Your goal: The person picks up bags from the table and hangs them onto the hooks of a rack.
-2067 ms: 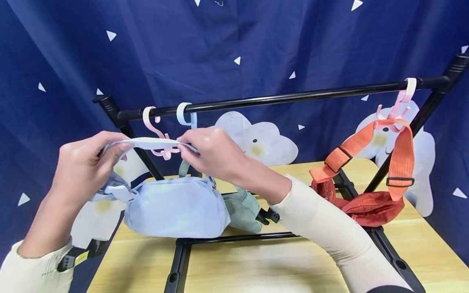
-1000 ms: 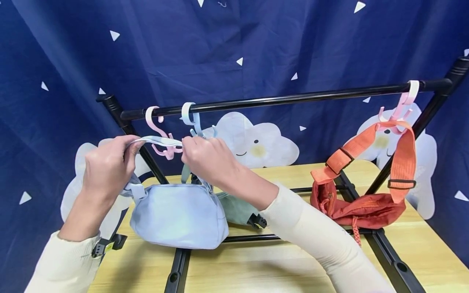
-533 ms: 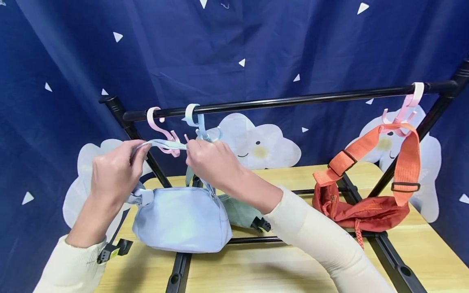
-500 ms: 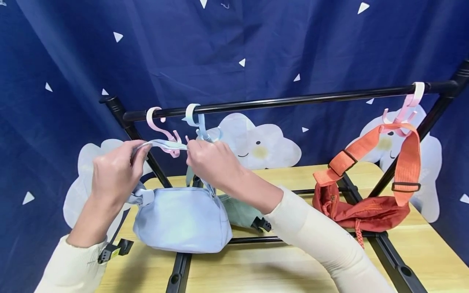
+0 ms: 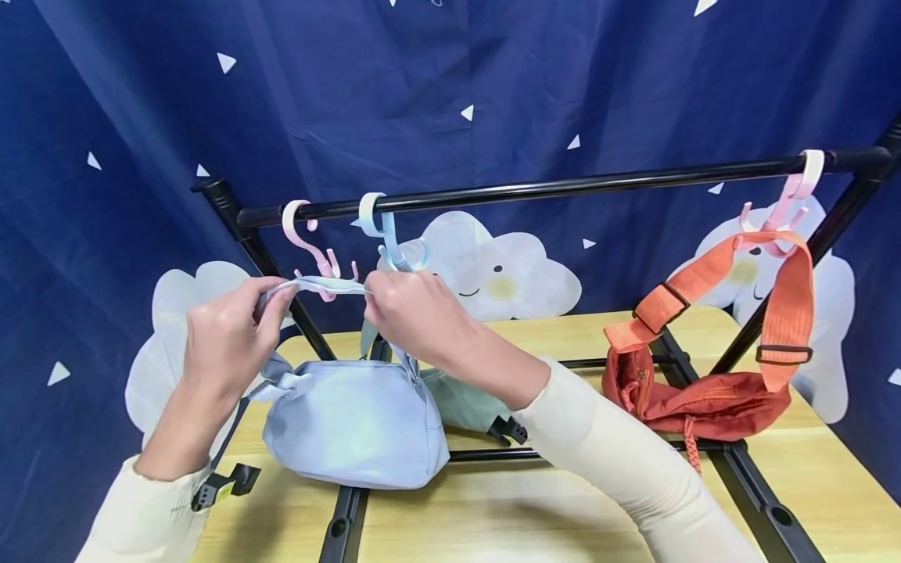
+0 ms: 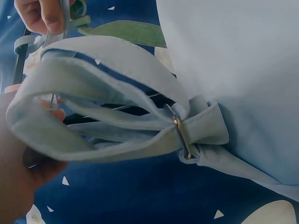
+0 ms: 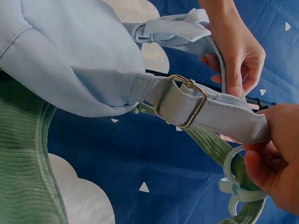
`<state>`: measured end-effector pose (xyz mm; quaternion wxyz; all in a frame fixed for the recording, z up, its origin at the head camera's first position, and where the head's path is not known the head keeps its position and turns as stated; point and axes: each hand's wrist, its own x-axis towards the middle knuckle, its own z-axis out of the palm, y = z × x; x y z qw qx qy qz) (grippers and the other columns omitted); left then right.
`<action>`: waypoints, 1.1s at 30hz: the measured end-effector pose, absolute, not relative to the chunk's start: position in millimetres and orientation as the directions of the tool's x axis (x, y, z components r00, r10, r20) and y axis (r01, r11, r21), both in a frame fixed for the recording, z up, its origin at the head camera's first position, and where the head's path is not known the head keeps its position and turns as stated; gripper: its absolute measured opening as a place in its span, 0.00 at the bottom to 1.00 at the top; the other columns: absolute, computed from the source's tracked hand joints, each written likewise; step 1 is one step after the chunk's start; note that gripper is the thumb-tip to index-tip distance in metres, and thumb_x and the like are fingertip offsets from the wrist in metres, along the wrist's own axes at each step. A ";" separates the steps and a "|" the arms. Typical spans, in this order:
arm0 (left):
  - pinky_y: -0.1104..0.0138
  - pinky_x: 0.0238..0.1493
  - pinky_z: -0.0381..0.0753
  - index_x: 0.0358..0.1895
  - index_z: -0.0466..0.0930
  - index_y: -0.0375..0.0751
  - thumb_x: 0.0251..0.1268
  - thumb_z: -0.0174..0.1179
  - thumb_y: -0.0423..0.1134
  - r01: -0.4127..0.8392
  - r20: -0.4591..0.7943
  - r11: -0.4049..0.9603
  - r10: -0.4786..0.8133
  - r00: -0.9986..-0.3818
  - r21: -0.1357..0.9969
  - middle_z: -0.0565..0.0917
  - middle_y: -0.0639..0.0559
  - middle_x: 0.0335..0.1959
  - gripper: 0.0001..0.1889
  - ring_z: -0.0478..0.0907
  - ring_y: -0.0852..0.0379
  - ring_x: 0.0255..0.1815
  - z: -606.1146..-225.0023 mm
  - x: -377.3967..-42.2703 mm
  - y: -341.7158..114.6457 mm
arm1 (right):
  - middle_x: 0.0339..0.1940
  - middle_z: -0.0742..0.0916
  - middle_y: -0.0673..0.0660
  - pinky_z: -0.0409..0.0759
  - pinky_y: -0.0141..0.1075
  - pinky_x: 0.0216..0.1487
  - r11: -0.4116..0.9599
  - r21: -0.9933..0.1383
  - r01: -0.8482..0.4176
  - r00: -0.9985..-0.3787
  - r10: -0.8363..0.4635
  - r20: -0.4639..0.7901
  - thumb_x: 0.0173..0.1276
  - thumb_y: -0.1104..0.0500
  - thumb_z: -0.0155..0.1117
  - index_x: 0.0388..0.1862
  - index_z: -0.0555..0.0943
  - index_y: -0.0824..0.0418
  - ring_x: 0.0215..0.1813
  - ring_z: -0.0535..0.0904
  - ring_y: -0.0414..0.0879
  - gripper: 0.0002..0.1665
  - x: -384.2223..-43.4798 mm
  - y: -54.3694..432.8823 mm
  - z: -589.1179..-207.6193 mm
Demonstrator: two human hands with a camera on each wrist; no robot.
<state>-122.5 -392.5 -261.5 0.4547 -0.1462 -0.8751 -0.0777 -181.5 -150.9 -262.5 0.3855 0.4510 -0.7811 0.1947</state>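
Observation:
A light blue shoulder bag (image 5: 355, 426) hangs by its strap (image 5: 331, 285) between both hands. My left hand (image 5: 228, 336) pinches the strap's left part; my right hand (image 5: 422, 313) grips it further right. The stretched strap crosses the lower prongs of a pink hook (image 5: 310, 244); whether it is in front of them or caught is unclear. A metal slider buckle (image 7: 182, 101) shows in the right wrist view. Near the bag's left end, a metal ring (image 6: 180, 135) gathers the looped strap in the left wrist view.
A black rail (image 5: 563, 186) carries the hooks. Just right of the pink hook, a light blue hook (image 5: 387, 227) holds a green corduroy bag (image 5: 464, 403), partly hidden. At right, a red bag (image 5: 711, 403) hangs by its orange strap from another pink hook (image 5: 791, 191). A wooden table (image 5: 479, 516) lies below.
Both hands have carried the light blue bag rightward and a little lower. The pink hook's prongs now show above the strap. Both hands keep their hold.

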 end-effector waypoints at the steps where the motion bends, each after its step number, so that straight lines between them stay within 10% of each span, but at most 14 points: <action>1: 0.77 0.20 0.63 0.45 0.86 0.29 0.67 0.69 0.33 0.331 0.820 0.944 0.183 -0.542 0.008 0.84 0.44 0.20 0.10 0.69 0.57 0.16 -262.4 -122.1 -392.7 | 0.17 0.78 0.50 0.73 0.34 0.16 0.512 0.044 -0.858 -0.294 -0.558 0.776 0.68 0.65 0.63 0.26 0.79 0.60 0.16 0.73 0.43 0.09 -181.7 -150.4 -262.5; 18: 0.81 0.23 0.61 0.44 0.84 0.28 0.68 0.69 0.33 0.331 0.798 0.935 0.104 -0.594 0.124 0.80 0.45 0.18 0.09 0.66 0.60 0.16 -272.0 -117.8 -395.8 | 0.18 0.78 0.48 0.65 0.29 0.15 0.490 0.166 -0.856 -0.193 -0.600 0.776 0.70 0.65 0.61 0.27 0.79 0.58 0.14 0.70 0.39 0.09 -180.3 -152.2 -272.0; 33: 0.80 0.22 0.61 0.43 0.85 0.30 0.67 0.69 0.33 0.317 0.796 0.931 0.049 -0.604 0.183 0.77 0.47 0.15 0.08 0.62 0.67 0.17 -286.6 -113.5 -407.7 | 0.27 0.88 0.51 0.73 0.25 0.20 0.456 0.043 -0.889 -0.272 -0.600 0.752 0.73 0.63 0.62 0.44 0.84 0.63 0.22 0.80 0.39 0.06 -170.0 -173.1 -294.2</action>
